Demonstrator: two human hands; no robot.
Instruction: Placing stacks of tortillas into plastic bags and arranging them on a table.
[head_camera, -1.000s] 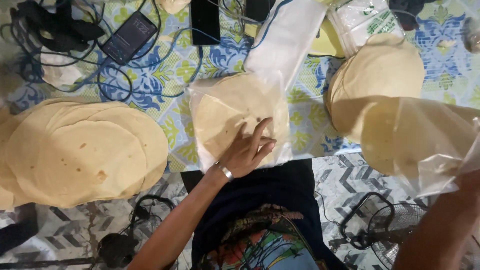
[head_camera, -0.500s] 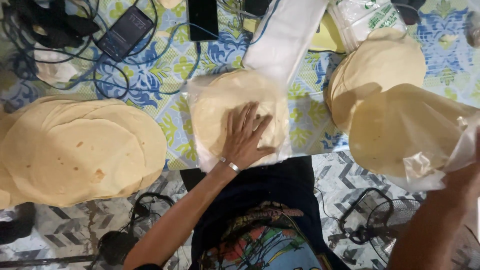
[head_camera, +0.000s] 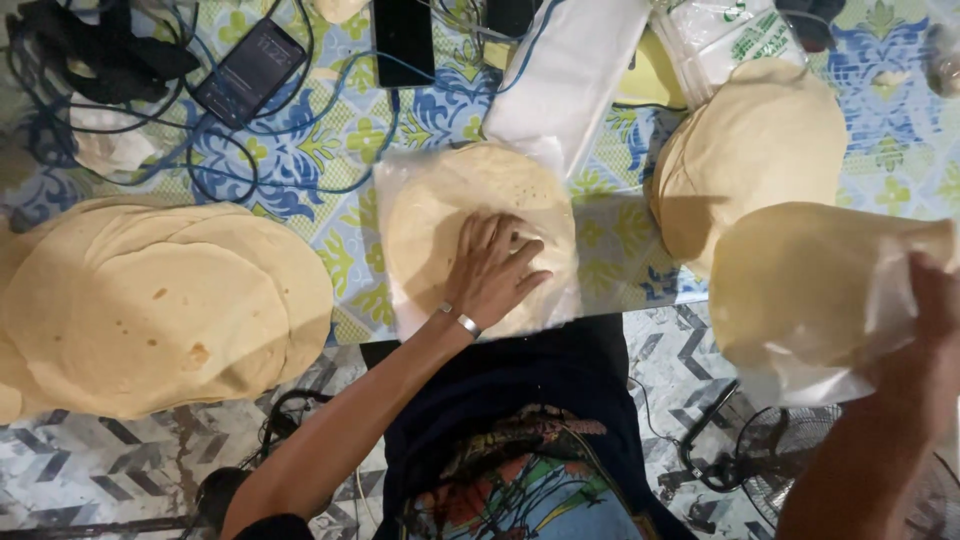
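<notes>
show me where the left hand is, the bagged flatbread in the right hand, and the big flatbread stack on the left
left hand (head_camera: 495, 275), head view, back of the hand.
bagged flatbread (head_camera: 800, 285), head view, middle of the round.
big flatbread stack (head_camera: 150, 310), head view, top flatbread.

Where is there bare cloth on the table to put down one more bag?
Bare table cloth shows between the middle bagged flatbreads under the left hand and the right stack. A narrower strip lies beside the big left stack. The far left is crowded with cables and phones.
</notes>
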